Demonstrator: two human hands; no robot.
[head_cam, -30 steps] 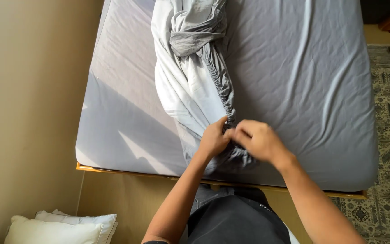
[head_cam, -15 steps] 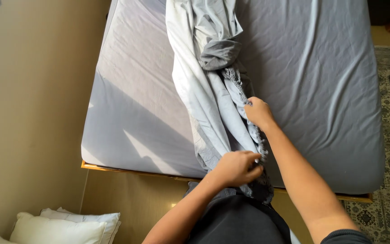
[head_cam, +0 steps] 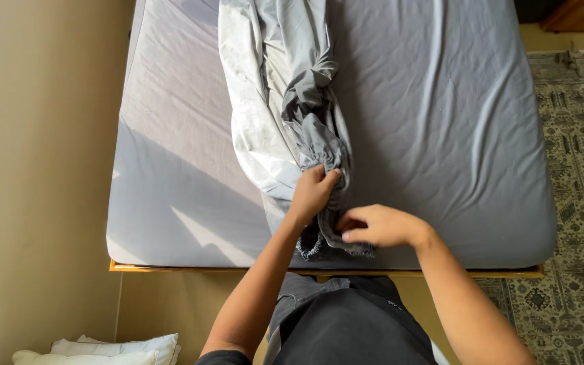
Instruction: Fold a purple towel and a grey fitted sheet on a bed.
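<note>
1. Both bare forearms reach forward from the bottom of the frame, angling towards each other.
2. The left hand (head_cam: 313, 192) sits farther out, back of the hand up, its fingers curled closed in a grip.
3. The right hand (head_cam: 378, 226) lies nearer the body, turned inward, its fingers pinched together just beside the left wrist.

Both hands (head_cam: 346, 209) grip a bunched grey sheet (head_cam: 305, 122) on the bed (head_cam: 454, 135).
</note>
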